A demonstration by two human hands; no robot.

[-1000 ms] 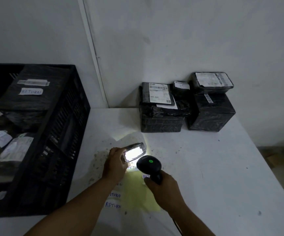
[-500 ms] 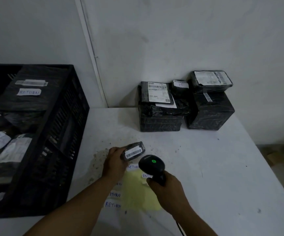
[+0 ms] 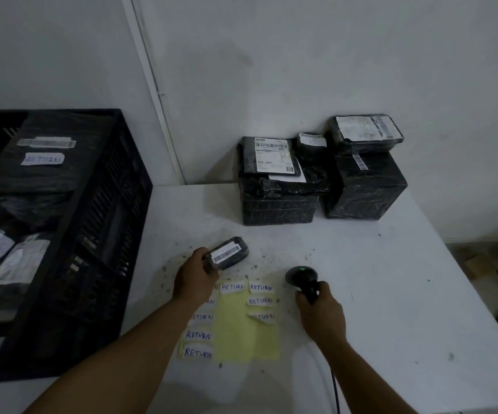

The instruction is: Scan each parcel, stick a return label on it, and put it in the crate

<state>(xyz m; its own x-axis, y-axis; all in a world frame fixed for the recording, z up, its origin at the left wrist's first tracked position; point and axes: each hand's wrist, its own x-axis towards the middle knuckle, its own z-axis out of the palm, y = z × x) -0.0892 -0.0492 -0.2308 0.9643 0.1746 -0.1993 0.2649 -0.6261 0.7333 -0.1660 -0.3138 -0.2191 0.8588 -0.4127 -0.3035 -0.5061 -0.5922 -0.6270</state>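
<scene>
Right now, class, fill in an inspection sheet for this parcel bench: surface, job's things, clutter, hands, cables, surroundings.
Surface: white table, speckled with dark crumbs.
Job's things: small black parcel, barcode up; RETURN labels round a yellow sheet; black crate part filled; wrapped parcels stacked by the wall.
Clutter: nothing seen beyond the crumbs.
Hands: left hand grips the small parcel; right hand grips the barcode scanner, green light on.
Cables: scanner cable runs off the near edge.
Surroundings: white wall; cardboard on the floor, right.
</scene>
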